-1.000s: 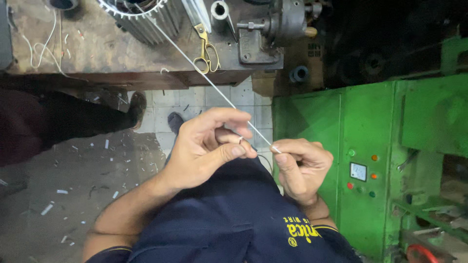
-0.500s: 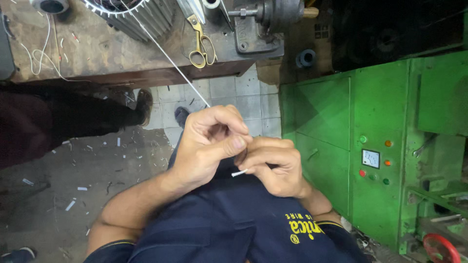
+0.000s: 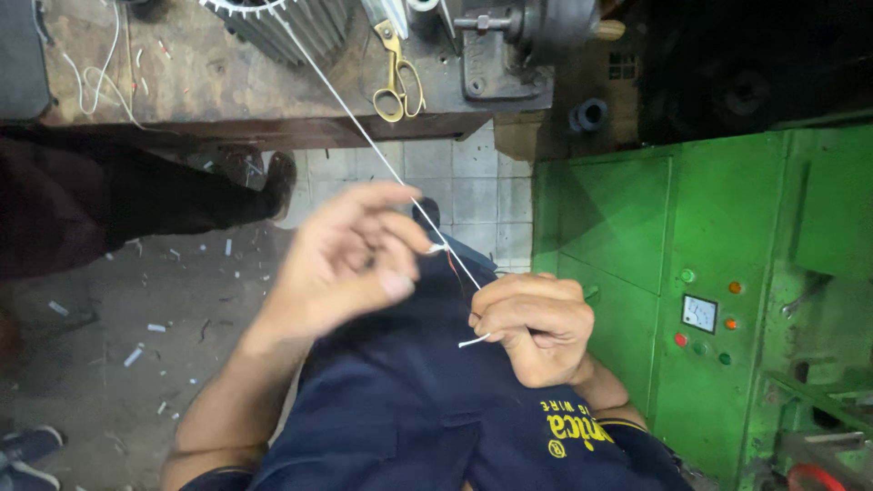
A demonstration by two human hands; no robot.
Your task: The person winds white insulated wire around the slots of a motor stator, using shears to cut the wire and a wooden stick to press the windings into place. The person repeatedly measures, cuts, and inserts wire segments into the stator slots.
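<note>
Below the workbench edge, a thin white cord [image 3: 382, 159] is stretched taut on a slant from the finned metal part [image 3: 282, 27] on the bench down to the right hand [image 3: 536, 327], where it is pinched in a closed fist, a short end left sticking out at the thumb side. Further up, the cord is met by the left hand [image 3: 350, 268], seen blurred, its fingers loosely curled and half open; whether the cord is actually gripped there cannot be told. Both forearms are drawn in close above the dark blue shirt [image 3: 409, 409]. Gold-handled scissors [image 3: 396, 77] are laid on the wooden bench [image 3: 182, 82], and a green machine cabinet [image 3: 709, 273] stands just beside the right hand, while open tiled floor [image 3: 455, 182] is left between bench and body.
</note>
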